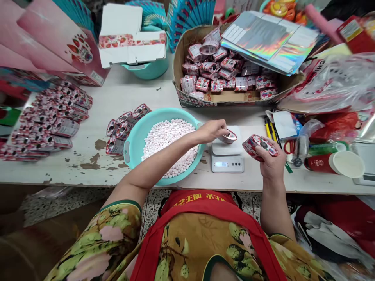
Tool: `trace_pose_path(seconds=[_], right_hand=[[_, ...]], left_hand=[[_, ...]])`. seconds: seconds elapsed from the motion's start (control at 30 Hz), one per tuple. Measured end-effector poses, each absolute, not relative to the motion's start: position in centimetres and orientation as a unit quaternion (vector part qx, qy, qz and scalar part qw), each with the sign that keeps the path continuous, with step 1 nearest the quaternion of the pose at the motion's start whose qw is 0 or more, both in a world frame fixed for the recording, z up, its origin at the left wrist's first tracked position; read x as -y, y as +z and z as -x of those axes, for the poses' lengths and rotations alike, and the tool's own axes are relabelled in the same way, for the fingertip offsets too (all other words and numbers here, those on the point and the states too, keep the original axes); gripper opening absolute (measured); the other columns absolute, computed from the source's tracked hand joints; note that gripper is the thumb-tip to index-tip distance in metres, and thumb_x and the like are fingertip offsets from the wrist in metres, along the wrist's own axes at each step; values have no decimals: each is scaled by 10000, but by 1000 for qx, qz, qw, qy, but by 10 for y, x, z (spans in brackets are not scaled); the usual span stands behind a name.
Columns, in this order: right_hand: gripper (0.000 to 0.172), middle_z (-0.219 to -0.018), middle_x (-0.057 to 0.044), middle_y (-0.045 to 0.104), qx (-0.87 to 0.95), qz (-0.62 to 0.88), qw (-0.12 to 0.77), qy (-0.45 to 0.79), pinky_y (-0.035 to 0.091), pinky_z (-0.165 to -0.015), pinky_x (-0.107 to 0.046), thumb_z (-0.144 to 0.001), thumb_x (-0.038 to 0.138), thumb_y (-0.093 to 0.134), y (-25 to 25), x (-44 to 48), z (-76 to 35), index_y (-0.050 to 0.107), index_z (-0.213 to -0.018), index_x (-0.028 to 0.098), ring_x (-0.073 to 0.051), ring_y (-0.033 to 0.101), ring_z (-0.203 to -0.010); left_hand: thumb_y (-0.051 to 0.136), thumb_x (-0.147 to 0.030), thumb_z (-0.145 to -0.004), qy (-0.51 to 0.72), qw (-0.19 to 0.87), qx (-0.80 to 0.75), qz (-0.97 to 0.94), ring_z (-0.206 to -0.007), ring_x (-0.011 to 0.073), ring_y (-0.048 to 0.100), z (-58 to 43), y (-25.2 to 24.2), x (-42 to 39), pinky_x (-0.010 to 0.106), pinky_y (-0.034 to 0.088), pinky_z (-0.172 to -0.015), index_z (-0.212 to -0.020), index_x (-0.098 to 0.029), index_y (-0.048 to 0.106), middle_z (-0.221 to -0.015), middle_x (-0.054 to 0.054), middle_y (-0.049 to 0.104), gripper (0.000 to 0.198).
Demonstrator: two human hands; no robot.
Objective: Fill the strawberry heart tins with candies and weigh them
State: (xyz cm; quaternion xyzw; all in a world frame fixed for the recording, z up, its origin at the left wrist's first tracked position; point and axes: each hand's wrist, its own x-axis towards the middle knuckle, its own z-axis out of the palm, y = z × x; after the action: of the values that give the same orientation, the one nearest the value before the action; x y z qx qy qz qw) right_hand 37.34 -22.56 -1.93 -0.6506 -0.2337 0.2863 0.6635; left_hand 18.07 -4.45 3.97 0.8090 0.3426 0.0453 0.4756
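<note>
My left hand (214,131) is closed with fingertips pinched together, right at the edge of a small strawberry-print container (230,137) on the white digital scale (227,150). Whatever the fingertips hold is hidden. The scale's lit display seems to read 86. To the right of it, my right hand (271,158) is wrapped around a red-and-pink strawberry-print pack (254,147), held above the table. Under my left forearm stands a turquoise basin (134,134) heaped with small pale pink-white candies (172,134).
Behind the scale a cardboard box (222,97) holds several similar packs, with silvery sheets (268,37) on top. Rows of containers (52,121) stand at left, a smaller group (124,127) beside the basin. Right lie pens (271,130), a tipped paper cup (335,163) and plastic bags (334,86).
</note>
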Motion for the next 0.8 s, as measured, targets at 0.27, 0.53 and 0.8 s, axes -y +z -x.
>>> trace_pose_path(seconds=[0.27,0.53,0.8], right_hand=[[546,-1058,-63,771,226,667,634,320,618,-841,-346,-585,367,931,-26,232,-382,770,-1078,193,-206,725,-930],[586,-1067,-72,765,338,684,568,309,613,-887,-408,-621,433,916,-61,181,-360,770,-1137,198,-216,719,-925],[518,-1208,-42,737,521,669,499,177,491,-1094,-657,-669,602,860,-29,132,-362,761,-1131,389,-354,646,-1203]], left_hand=[[552,-357,-991,-107,221,-284,-927,-930,303,680,-206,17,45,346,344,-676,-1215,-213,709,-1046,146,767,309],[428,-335,-1058,34,97,-491,-865,-864,305,665,-138,86,14,371,298,-680,-1322,-261,668,-1060,171,763,364],[610,-371,-904,80,105,-687,-715,-819,304,580,-15,58,-105,334,286,-714,-793,-209,649,-648,94,553,201]])
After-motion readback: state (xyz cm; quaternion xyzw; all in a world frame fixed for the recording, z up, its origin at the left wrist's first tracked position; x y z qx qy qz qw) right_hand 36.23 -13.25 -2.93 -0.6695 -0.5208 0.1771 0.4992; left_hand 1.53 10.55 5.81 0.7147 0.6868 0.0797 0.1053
